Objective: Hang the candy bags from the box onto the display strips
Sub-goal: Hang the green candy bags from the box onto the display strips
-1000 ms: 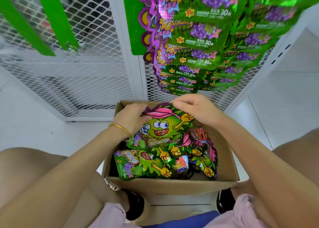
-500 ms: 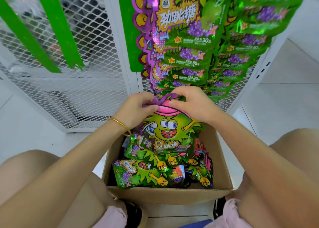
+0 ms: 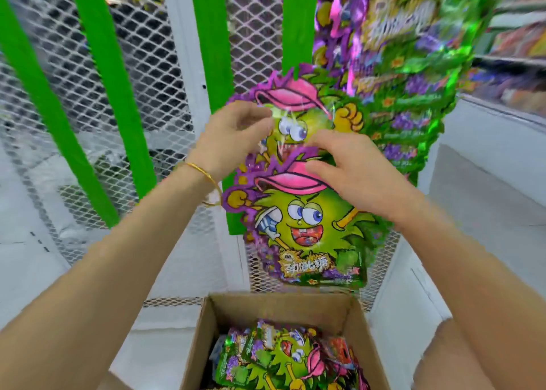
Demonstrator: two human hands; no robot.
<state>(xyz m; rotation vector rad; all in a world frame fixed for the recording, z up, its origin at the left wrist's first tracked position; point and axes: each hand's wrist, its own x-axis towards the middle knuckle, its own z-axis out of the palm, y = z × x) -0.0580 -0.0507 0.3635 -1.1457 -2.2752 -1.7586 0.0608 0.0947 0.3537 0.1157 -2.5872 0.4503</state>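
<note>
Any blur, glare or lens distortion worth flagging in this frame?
Head view: motion blur smears the hung bags upper right; foil glare flecks the upper cartoon bag; lower cartoon bag and box are readable; wide-angle distortion splays the green strips.

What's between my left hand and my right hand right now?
In the head view, the upper candy bag fills the gap between the left hand and the right hand, its cartoon eyes showing there. The lower candy bag lies just beneath.
</note>
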